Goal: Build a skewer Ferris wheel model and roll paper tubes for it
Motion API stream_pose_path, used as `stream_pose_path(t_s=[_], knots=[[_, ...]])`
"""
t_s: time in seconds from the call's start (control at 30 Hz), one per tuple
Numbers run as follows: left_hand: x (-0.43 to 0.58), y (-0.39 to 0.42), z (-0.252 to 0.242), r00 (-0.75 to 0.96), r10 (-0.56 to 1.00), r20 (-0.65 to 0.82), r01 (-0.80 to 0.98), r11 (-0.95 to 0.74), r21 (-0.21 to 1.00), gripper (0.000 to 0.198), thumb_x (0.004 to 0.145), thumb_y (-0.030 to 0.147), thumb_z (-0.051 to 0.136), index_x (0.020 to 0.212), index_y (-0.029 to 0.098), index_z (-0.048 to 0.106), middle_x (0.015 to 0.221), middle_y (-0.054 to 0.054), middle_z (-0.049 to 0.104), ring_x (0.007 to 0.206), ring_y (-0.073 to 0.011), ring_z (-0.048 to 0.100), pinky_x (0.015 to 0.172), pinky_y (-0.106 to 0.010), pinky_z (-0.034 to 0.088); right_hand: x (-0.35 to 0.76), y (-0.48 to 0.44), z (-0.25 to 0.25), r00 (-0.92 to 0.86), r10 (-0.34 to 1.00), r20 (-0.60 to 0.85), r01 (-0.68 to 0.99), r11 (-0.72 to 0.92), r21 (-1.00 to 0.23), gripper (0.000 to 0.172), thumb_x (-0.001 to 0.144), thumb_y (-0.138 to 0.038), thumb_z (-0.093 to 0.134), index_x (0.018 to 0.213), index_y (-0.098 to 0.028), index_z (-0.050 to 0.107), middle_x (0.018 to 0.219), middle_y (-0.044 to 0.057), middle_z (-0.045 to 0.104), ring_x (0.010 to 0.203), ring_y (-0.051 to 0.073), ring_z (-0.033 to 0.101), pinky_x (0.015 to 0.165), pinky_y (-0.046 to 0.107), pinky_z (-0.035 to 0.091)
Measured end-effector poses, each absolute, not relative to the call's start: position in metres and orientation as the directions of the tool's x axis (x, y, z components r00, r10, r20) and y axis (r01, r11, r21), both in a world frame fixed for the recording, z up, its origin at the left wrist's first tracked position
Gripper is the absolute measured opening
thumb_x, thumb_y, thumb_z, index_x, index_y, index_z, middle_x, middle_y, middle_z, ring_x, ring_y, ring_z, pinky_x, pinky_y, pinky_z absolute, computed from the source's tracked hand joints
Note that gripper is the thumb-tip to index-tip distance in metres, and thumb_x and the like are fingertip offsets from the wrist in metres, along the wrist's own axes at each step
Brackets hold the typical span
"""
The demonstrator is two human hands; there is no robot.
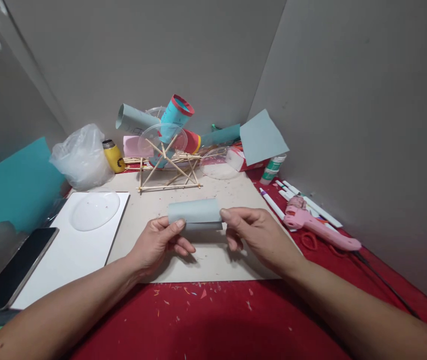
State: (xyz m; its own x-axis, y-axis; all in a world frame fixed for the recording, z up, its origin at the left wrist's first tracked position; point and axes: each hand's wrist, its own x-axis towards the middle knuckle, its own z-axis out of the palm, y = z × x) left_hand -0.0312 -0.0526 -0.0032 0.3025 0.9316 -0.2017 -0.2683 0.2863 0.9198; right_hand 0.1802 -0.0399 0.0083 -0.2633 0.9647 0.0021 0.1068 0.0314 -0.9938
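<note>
A rolled tube of grey-blue paper (194, 210) is held level above the pale board (221, 260), its long edge showing along the lower side. My left hand (163, 239) grips its left end, thumb in front and the other fingers behind and below. At the right end my right hand (253, 230) pinches the paper edge between thumb and fingers. Behind the tube stands a frame of wooden sticks (170, 187) bearing clear discs (147, 141) and paper tubes, among them a grey one (136, 119) and a blue one with a red rim (174, 120).
To the right lie a pink glue gun (322, 231), white markers (272, 202) and small tubs (272, 170). On the left are a phone (16, 267), white sheet (71, 255), clear lid (95, 210), plastic bag (84, 155) and yellow bottle (113, 157). Scraps dot the red cloth (206, 320).
</note>
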Motion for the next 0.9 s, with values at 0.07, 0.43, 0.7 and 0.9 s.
stream_pose_path(t_s=[0.07, 0.43, 0.7, 0.9], knots=[[-0.0309, -0.0527, -0.0033, 0.307, 0.929, -0.209, -0.255, 0.291, 0.922, 0.043, 0.074, 0.045, 0.078, 0.095, 0.009, 0.068, 0.06, -0.005, 0.07, 0.053, -0.0128, 0.067, 0.049, -0.017, 0.052, 0.1787, -0.0415, 0.0097, -0.276, 0.961, -0.022, 0.114, 0.01, -0.993, 0.044, 0.074, -0.06, 0.069, 0.067, -0.017, 0.065, 0.043, -0.003, 0.054, 0.039, 0.008, 0.042, 0.041, 0.021, 0.03], [-0.034, -0.0536, -0.0073, 0.364, 0.915, -0.173, -0.219, 0.265, 0.939, 0.037, 0.081, 0.041, 0.072, 0.096, 0.007, 0.068, 0.06, -0.009, 0.071, 0.054, -0.0142, 0.069, 0.052, -0.018, 0.053, 0.1784, -0.0421, 0.0099, -0.304, 0.95, -0.064, 0.155, -0.017, -0.988, 0.044, 0.077, -0.059, 0.066, 0.069, -0.016, 0.065, 0.039, -0.005, 0.048, 0.04, 0.007, 0.035, 0.042, 0.02, 0.027], [-0.0332, -0.0531, -0.0073, 0.368, 0.913, -0.177, -0.233, 0.275, 0.933, 0.037, 0.082, 0.043, 0.071, 0.096, 0.008, 0.067, 0.061, -0.007, 0.07, 0.055, -0.0149, 0.069, 0.051, -0.019, 0.052, 0.1788, -0.0426, 0.0097, -0.314, 0.949, -0.031, 0.165, 0.022, -0.986, 0.047, 0.078, -0.062, 0.063, 0.064, -0.017, 0.06, 0.039, -0.007, 0.042, 0.04, 0.006, 0.033, 0.041, 0.021, 0.026], [-0.0328, -0.0529, -0.0057, 0.372, 0.91, -0.182, -0.24, 0.284, 0.929, 0.041, 0.083, 0.045, 0.07, 0.101, 0.009, 0.066, 0.064, -0.007, 0.071, 0.054, -0.0147, 0.069, 0.05, -0.019, 0.052, 0.1782, -0.0436, 0.0127, -0.303, 0.953, -0.026, 0.166, 0.026, -0.986, 0.048, 0.076, -0.063, 0.065, 0.067, -0.017, 0.065, 0.039, -0.007, 0.042, 0.039, 0.007, 0.032, 0.041, 0.022, 0.025]])
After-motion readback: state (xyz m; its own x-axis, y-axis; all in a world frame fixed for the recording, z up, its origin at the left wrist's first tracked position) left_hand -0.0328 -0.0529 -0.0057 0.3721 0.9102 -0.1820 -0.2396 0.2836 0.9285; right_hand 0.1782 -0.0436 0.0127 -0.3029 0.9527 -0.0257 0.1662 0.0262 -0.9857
